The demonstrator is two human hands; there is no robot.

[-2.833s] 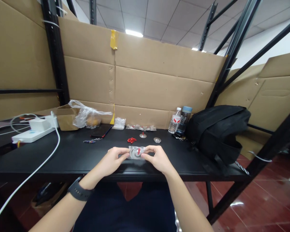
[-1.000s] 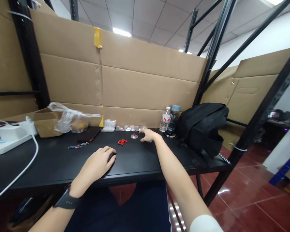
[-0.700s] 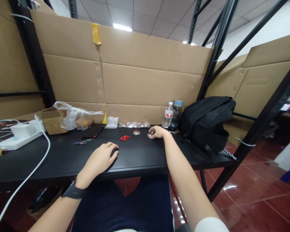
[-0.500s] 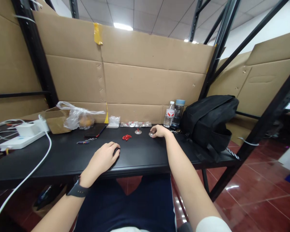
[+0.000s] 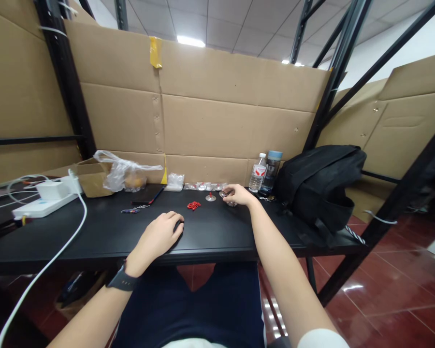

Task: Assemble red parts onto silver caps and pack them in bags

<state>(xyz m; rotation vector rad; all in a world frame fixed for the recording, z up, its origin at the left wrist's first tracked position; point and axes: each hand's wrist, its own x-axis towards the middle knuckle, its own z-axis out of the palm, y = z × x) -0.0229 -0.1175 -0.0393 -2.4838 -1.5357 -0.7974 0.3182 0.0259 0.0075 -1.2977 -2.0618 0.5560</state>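
Note:
My right hand [image 5: 237, 194] reaches over the back of the black table. Its fingers and thumb pinch a clear suction cup [image 5: 223, 194], tilted just off the tabletop. Another clear disc, likely a suction cup [image 5: 232, 203], shows partly under the hand. To its left a clear suction cup with a red piece on top [image 5: 210, 197] stands on the table. A small heap of red plastic hooks [image 5: 194, 206] lies nearer to my left hand [image 5: 163, 233], which rests on the table with fingers loosely bent and nothing visible in them.
Along the cardboard wall lie several bagged suction cups [image 5: 206, 186] and a clear plastic packet [image 5: 175, 181]. Two bottles [image 5: 258, 174] and a black backpack [image 5: 321, 186] stand right. A power strip [image 5: 45, 205], cardboard box [image 5: 94, 179] and phone-like dark object [image 5: 145, 198] are left.
My right hand has raised a clear suction cup slightly off the table and tilted it, showing another disc beneath. My left hand stays put. The whole view has shifted a little.

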